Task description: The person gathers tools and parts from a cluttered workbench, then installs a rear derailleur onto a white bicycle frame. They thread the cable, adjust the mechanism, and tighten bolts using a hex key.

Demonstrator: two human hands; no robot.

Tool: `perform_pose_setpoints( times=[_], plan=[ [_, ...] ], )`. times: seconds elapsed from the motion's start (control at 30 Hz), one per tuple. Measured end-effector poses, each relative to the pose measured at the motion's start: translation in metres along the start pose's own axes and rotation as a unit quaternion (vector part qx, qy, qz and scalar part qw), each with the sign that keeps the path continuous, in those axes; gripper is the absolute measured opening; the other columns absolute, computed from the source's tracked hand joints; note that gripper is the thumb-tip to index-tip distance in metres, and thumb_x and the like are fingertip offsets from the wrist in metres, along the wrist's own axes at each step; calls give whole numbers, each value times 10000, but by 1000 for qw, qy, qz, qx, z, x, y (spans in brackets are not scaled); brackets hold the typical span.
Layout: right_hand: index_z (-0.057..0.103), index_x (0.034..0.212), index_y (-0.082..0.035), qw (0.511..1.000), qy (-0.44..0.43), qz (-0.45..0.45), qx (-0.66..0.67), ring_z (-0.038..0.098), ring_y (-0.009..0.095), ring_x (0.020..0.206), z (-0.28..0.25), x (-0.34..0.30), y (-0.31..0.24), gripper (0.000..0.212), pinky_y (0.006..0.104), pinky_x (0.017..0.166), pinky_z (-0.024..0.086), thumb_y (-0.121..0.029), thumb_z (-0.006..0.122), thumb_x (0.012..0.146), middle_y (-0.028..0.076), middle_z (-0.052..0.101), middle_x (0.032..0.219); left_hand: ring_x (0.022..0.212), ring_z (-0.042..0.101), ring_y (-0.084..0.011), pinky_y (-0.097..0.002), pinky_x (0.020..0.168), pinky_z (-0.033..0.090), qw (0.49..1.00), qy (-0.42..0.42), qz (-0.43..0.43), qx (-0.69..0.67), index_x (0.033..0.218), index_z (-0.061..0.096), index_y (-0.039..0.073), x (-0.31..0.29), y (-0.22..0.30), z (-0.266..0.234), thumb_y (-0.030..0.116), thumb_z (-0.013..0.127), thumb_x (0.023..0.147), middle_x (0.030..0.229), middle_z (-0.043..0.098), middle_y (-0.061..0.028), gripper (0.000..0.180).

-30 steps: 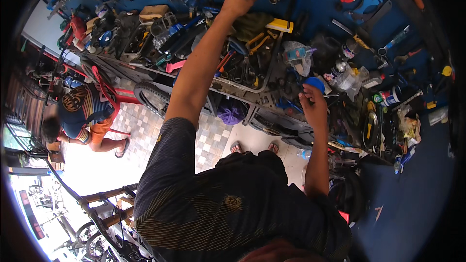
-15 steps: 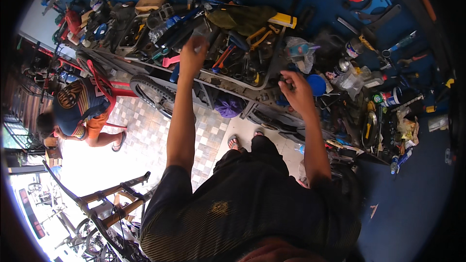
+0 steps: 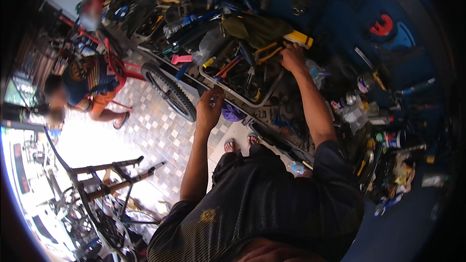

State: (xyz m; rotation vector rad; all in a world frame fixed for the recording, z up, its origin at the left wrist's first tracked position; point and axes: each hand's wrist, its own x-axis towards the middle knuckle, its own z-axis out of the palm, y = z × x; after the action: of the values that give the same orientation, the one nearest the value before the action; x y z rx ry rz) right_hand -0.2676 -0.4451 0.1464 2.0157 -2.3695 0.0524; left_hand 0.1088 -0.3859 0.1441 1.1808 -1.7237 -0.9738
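Note:
My left hand [image 3: 210, 108] is raised in front of the bench edge, fingers curled in and thumb close to them. Whatever it may hold is too small to name. My right hand [image 3: 293, 58] reaches over the right rim of a metal tool tray [image 3: 264, 102], thumb and fingers apart. Its fingertips are at the handle ends of yellow-handled pliers [image 3: 268, 54]; whether they touch is unclear. In the tray lie orange-handled pliers [image 3: 228, 68] and several other hand tools. A dark olive cloth [image 3: 252, 28] and a yellow box-like piece [image 3: 298, 39] lie behind it.
Tools hang on the blue wall [image 3: 335, 24]. Bottles and plastic bags [image 3: 353, 116] crowd the bench's right side. A bicycle wheel [image 3: 170, 94] stands below the bench, near a purple bag [image 3: 232, 112]. At left, a person [image 3: 90, 85] sits by a red chair [image 3: 114, 63]; a bicycle frame [image 3: 104, 182] stands nearer.
My left hand has drawn back from above the tray to before the bench edge. My right hand has moved inward to the yellow-handled pliers. The whole view has shifted.

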Motion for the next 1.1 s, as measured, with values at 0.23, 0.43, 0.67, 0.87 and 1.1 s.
perform_pose_setpoints(
  times=[0.23, 0.43, 0.67, 0.87, 1.1],
  plan=[
    [756, 964, -120, 990, 78, -84, 82, 578, 308, 1161, -8, -14, 36, 94, 508, 1009, 445, -203, 754, 920, 76, 659, 1113, 926, 747, -270, -347, 763, 600, 997, 41, -61, 33, 1080, 737, 1, -43, 12, 3, 115, 702, 970, 1051, 754, -138, 162],
    [646, 1081, -33, 948, 196, -13, 250, 681, 401, 1033, -19, -29, 70, 190, 472, 895, 529, -218, 620, 1044, 203, 685, 1073, 931, 749, -244, -362, 774, 602, 986, 19, -157, 43, 1124, 737, 11, -108, -10, 3, 134, 697, 975, 1041, 767, -141, 197],
    [476, 1180, -52, 564, 343, 76, 747, 692, 239, 825, -82, -23, 58, 351, 341, 680, 544, -377, 576, 1094, 166, 657, 997, 987, 742, -302, -406, 891, 584, 930, -220, -291, 51, 1239, 710, 53, -209, -49, 24, 268, 671, 1019, 1108, 770, -150, 310],
    [541, 1196, -141, 454, 32, -137, 880, 490, 97, 573, -107, -103, -63, 414, 240, 474, 365, -526, 579, 1048, 40, 594, 851, 1233, 643, -395, -480, 1100, 462, 879, -327, -345, 34, 1331, 678, 90, -375, -71, 20, 519, 489, 1079, 1338, 674, -234, 532],
    [627, 1192, -113, 358, -524, 128, 762, 486, 59, 549, 50, -262, -230, 456, 230, 443, 375, -539, 576, 1037, 12, 620, 836, 980, 731, -282, -410, 858, 564, 856, -178, -481, -67, 1177, 734, 30, -485, -19, -33, 509, 676, 974, 999, 758, -195, 523]
  ],
)
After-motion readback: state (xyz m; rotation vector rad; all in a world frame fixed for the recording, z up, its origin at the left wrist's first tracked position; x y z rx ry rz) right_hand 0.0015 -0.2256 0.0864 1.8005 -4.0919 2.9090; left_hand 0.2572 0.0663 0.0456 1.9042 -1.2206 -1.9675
